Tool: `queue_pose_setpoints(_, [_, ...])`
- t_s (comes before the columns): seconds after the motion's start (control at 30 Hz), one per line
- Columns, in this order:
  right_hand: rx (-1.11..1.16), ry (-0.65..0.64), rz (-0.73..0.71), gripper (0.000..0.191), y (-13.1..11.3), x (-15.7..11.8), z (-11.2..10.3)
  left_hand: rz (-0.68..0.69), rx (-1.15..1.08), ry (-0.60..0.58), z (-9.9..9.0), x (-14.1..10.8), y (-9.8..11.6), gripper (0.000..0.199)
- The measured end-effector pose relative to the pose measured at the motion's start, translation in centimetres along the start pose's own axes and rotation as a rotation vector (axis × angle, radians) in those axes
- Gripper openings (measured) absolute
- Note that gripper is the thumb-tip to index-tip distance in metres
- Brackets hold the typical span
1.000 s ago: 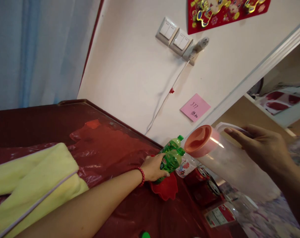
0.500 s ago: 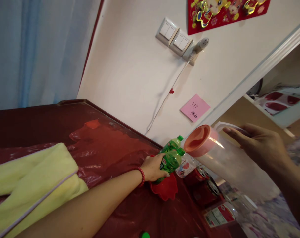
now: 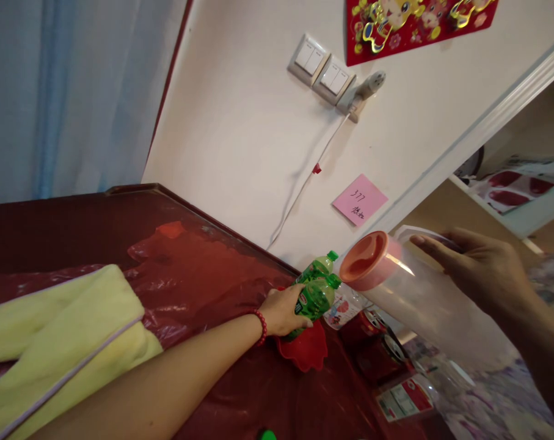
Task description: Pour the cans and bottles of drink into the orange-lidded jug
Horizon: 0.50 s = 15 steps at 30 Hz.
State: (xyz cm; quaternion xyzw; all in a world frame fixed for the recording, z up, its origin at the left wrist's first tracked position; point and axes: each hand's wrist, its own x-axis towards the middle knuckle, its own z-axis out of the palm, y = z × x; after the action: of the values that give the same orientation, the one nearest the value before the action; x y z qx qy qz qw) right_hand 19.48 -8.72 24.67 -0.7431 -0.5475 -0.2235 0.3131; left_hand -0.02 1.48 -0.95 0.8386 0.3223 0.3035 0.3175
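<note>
My left hand (image 3: 283, 310), with a red bead bracelet at the wrist, is closed around a green plastic bottle (image 3: 317, 294) with a green cap. A second green bottle (image 3: 319, 267) stands right behind it. Under the held bottle lies a red scalloped dish (image 3: 306, 351). My right hand (image 3: 481, 263) grips the handle of a translucent pitcher (image 3: 423, 305) with a pinkish-orange lid (image 3: 366, 261). The pitcher is tilted, its lid end pointing left and close to the bottle caps. Whether it holds liquid I cannot tell.
Red cans (image 3: 382, 354) and a clear labelled container (image 3: 407, 397) stand along the table's right edge. A yellow towel (image 3: 75, 336) lies on the dark red table cover (image 3: 212, 269) at left. A green cap (image 3: 267, 434) shows at the bottom. A cord (image 3: 295, 198) hangs down the wall.
</note>
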Motion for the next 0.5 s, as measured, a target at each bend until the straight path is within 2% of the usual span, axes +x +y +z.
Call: queue_pose_setpoints(0.5, [-0.008,-0.016,-0.011,0.065,-0.06,0.45,0.50,-0.006,0.009,-0.005,-0.15,-0.11,0.19,0.075])
